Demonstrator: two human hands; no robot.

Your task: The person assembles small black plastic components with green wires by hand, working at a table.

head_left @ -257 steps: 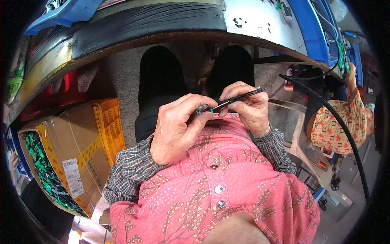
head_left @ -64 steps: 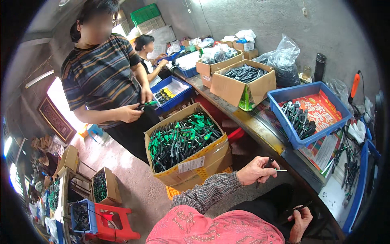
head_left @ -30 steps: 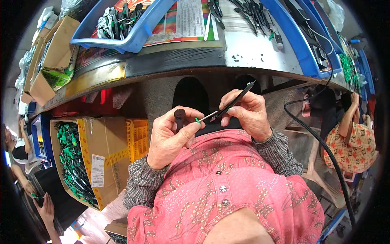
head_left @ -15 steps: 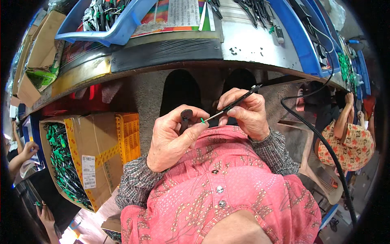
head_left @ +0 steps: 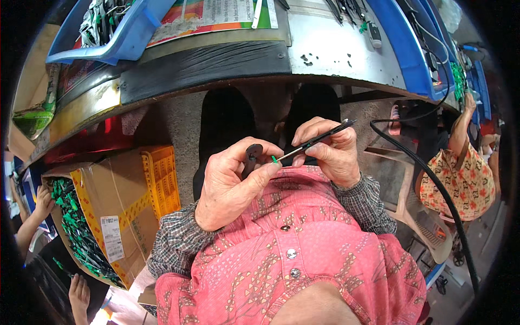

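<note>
My left hand (head_left: 230, 181) is closed around a short black handle piece (head_left: 251, 157), with the thumb and forefinger pinching near a small green tip (head_left: 274, 159). My right hand (head_left: 327, 151) grips a thin dark metal rod (head_left: 317, 141) that slants up to the right; its lower end meets the green tip at my left fingertips. Both hands are held over my lap, above a pink patterned shirt, just below the edge of the metal workbench (head_left: 325, 49).
A cardboard box (head_left: 108, 211) full of green-and-black tools stands on the floor at my left, with another person's hands (head_left: 40, 197) reaching to it. Blue trays (head_left: 116, 38) with parts lie on the bench. A black cable (head_left: 433, 179) hangs at right, near a seated person (head_left: 460, 168).
Two seconds ago I was looking out over the bench with my left hand extended toward it. Both hands have since come together over my lap, holding the rod and handle almost still.
</note>
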